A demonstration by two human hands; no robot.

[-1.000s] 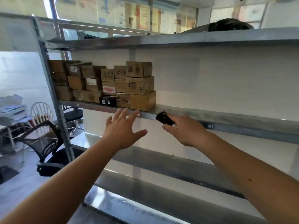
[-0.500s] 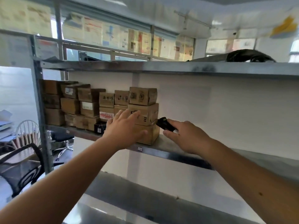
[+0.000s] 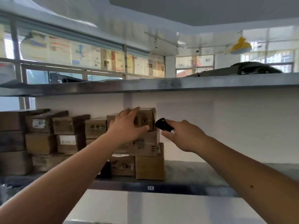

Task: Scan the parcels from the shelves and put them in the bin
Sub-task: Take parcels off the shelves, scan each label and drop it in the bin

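Note:
Several brown cardboard parcels are stacked on the left half of a metal shelf (image 3: 186, 175). My left hand (image 3: 126, 125) lies over the front of the top parcel (image 3: 146, 118) of the rightmost stack, fingers spread across its upper edge and thumb against its lower front. Whether the fingers curl round it I cannot tell. Just right of that parcel, my right hand (image 3: 182, 136) grips a small black scanner (image 3: 163, 125), whose tip points at the parcel's right side. No bin is in view.
The upper shelf (image 3: 145, 84) hangs just above the stack, with a dark bundle (image 3: 258, 69) on its right end. A white wall backs the shelves. More parcels (image 3: 42, 139) fill the left. Windows covered in papers run behind.
Both hands rose and moved forward to the stack. My left hand went from hovering in front of the parcels to resting on the top one. The scanner came up beside it. The camera tilted upward.

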